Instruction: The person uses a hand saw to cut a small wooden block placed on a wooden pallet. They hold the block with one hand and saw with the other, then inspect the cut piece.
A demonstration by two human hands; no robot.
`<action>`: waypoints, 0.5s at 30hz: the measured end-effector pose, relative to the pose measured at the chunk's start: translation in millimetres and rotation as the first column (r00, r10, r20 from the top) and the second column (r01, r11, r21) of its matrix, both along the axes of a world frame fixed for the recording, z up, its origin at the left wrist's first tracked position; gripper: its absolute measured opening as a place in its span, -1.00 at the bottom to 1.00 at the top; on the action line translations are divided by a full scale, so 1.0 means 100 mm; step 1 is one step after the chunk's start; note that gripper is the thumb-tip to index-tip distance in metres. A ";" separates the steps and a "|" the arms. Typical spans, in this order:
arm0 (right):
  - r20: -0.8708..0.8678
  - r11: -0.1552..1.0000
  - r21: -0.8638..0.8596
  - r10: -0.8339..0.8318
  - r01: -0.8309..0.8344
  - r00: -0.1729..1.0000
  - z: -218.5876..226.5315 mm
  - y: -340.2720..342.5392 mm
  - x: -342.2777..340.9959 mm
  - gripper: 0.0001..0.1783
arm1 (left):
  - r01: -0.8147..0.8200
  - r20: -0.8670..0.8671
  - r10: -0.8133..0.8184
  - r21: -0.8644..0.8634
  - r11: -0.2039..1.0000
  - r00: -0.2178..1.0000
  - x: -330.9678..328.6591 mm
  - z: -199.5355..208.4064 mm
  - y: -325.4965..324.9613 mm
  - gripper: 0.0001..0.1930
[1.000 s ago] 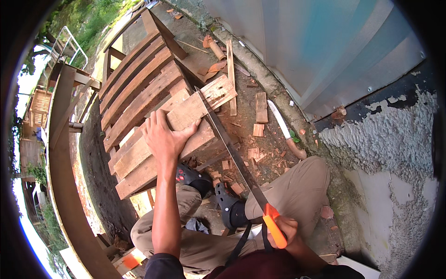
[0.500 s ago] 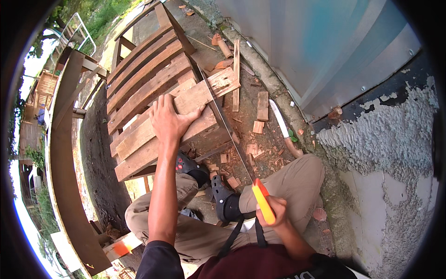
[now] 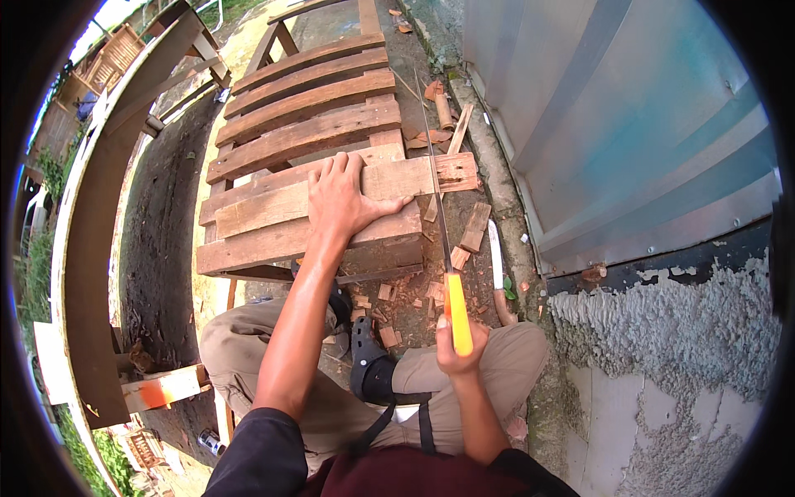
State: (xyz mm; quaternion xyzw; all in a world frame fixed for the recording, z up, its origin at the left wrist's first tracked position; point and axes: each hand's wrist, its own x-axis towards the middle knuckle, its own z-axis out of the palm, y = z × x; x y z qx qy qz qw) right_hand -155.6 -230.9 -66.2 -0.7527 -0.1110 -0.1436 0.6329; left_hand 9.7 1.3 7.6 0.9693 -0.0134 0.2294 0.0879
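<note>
My left hand (image 3: 338, 199) lies flat with fingers spread on a short wooden board (image 3: 265, 205), pressing it onto a slatted wooden bench (image 3: 310, 123). The board's right end sticks out past the bench edge. Wrapped round the yellow and orange handle of a handsaw (image 3: 444, 224) is my right hand (image 3: 462, 356). The saw's blade points away from me and crosses the board near its overhanging end. How deep the teeth sit in the wood, I cannot tell.
Offcuts (image 3: 475, 226) and wood chips litter the ground below the bench. Beside them lies a machete (image 3: 497, 263) with a wooden handle. A metal sheet wall (image 3: 613, 124) stands at right, a long curved wooden plank (image 3: 91, 273) at left. My clog (image 3: 370, 356) is near the chips.
My right hand has pushed the saw forward, so its handle is closer to the board. My left hand stays on the board. The whole view has turned.
</note>
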 end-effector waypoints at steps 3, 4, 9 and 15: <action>0.072 0.972 -0.214 -0.079 0.093 0.994 -0.30 -0.25 -1.01 -0.84 | -0.014 -0.037 0.013 -0.026 1.000 0.999 0.00 0.03 -0.02 -0.17; 0.057 0.979 -0.176 -0.092 0.100 0.994 -0.49 -0.32 -1.23 -0.83 | -0.013 -0.019 0.012 -0.025 1.000 1.000 0.04 0.02 -0.02 -0.16; -0.049 0.999 -0.036 -0.004 0.002 0.999 0.07 -0.10 0.05 -0.81 | 0.006 -0.007 -0.006 -0.019 1.000 1.000 0.01 -0.05 -0.02 -0.13; 0.033 0.997 -0.053 -0.054 0.055 0.998 0.10 0.13 0.39 -0.82 | 0.019 -0.011 -0.019 -0.008 1.000 1.000 0.04 0.00 -0.02 -0.14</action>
